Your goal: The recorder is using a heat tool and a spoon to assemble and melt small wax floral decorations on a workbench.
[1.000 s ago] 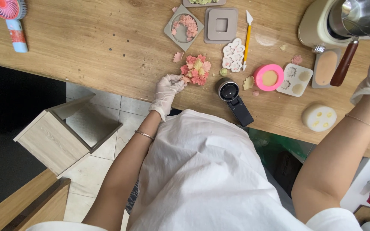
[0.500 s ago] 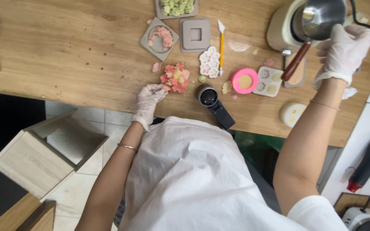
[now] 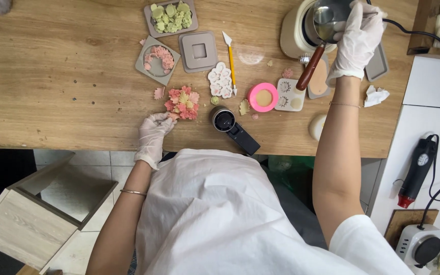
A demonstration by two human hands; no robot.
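Our left hand rests on the tabletop, fingers loosely curled, touching the pink flower cluster. Our right hand closes its grip on the small metal pot over the cream melting pot.

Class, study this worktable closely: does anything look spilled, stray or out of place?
Yes. Small pink and cream scraps lie loose on the wooden table outside the moulds, and a crumpled white tissue sits at the table's right edge. Nothing looks tipped over or broken.
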